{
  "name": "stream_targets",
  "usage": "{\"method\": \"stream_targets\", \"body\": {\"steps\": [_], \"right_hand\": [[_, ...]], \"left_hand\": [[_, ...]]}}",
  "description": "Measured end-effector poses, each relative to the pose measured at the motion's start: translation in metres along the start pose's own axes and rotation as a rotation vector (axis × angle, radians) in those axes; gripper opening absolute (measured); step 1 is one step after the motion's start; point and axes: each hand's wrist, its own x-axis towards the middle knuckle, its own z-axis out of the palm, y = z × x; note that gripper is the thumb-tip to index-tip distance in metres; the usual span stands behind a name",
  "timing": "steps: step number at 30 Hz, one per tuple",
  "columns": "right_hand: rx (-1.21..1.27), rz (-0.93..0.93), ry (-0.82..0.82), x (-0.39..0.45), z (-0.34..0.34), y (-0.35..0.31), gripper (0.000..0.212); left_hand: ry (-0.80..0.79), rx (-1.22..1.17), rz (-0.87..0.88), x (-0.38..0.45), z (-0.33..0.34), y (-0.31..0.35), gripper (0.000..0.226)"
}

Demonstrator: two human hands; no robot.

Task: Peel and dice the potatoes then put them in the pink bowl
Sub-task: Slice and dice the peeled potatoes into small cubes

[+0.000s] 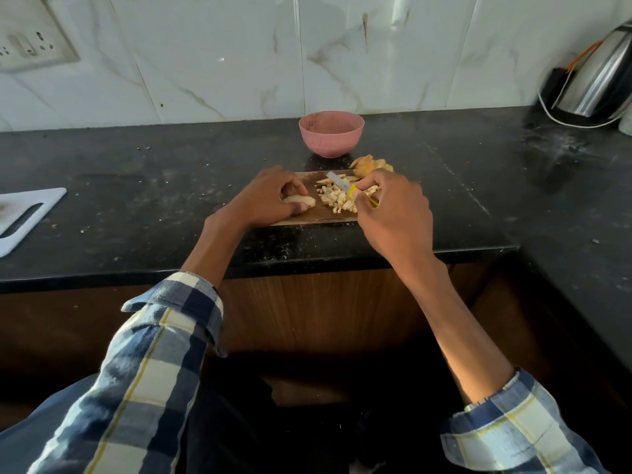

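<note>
1. While my left hand (pixel 270 196) curls over a peeled potato piece (pixel 301 201) on the wooden cutting board (pixel 307 217), its thumb and fingertips pinch that piece down against the wood.
2. My right hand (pixel 393 210) is closed round the yellow handle of a small knife (pixel 340 183), whose blade points away to the left, above the cut pieces.
3. I see a pile of diced potato (pixel 337 199) in the middle of the board, between my two hands, with a few longer strips at its far edge.
4. Just past the board's far right corner lies a heap of potato peels (pixel 367 164) on the black counter (pixel 136 200).
5. I see the pink bowl (pixel 331 133) upright behind the board, near the tiled wall; no potato shows inside it.
6. At the far right stands a steel kettle (pixel 602 80), and a white board (pixel 24 217) lies at the left edge.
</note>
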Motion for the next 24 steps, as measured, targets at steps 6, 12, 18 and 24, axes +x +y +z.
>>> {"method": "stream_targets", "body": {"steps": [6,12,18,24], "right_hand": [[-0.033,-0.057,-0.005,-0.003,0.008,-0.006,0.015],[-0.122,-0.124,0.008,-0.006,0.016,-0.008,0.015],[-0.169,-0.150,0.010,-0.006,0.021,-0.007,0.018],[-0.189,-0.159,-0.006,-0.004,0.030,-0.012,0.014]], "left_hand": [[0.219,-0.012,-0.126,-0.006,0.015,0.010,0.025],[0.348,-0.078,-0.107,-0.011,0.030,0.019,0.027],[0.368,-0.123,-0.068,-0.017,0.028,0.017,0.028],[0.391,-0.112,-0.060,-0.015,0.031,0.019,0.025]]}}
